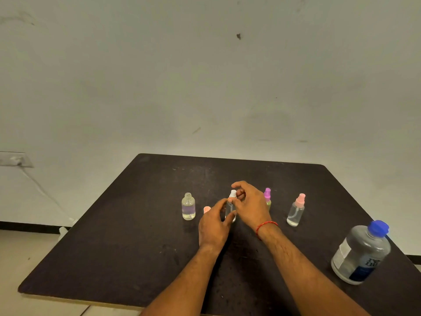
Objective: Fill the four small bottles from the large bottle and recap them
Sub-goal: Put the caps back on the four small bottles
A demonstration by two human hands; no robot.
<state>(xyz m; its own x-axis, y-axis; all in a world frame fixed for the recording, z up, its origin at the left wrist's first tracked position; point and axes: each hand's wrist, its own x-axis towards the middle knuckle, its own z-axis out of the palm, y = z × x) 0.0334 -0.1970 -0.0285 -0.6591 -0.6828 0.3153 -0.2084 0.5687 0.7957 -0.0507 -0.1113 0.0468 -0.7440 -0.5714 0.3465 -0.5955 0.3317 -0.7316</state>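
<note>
Progress: well past half, going by the look of things. Two small bottles on the right with tops on: pink-topped bottle at the right end of the row, purple-topped bottle next to it, partly hidden behind the right hand. Hard to tell how full. Getting its top now, it seems: middle bottle, clear, upright on the dark table.

Left to do: finish that top, then close the open bottle at the left end of the row. Holds water already, with bare threads showing at the neck. Peach cap down on the table just beside it, between it and the left hand. Likely belongs on that open neck. Large bottle near and off to the right, blue cap on, well apart from both hands. So probably done with pouring.

Hands: both on the middle bottle.
- Left hand: curled round the lower body from the near left side, holding it steady.
- Right hand: reaching over from the right, thumb and fingers pinching the white top at the neck.

Cannot tell if tight yet or only sitting loose.

Middle bottle right between the two hands, touching both. Open bottle a little to the left of the left hand, not touching. Purple-topped bottle just behind the right hand, on the far side.
</note>
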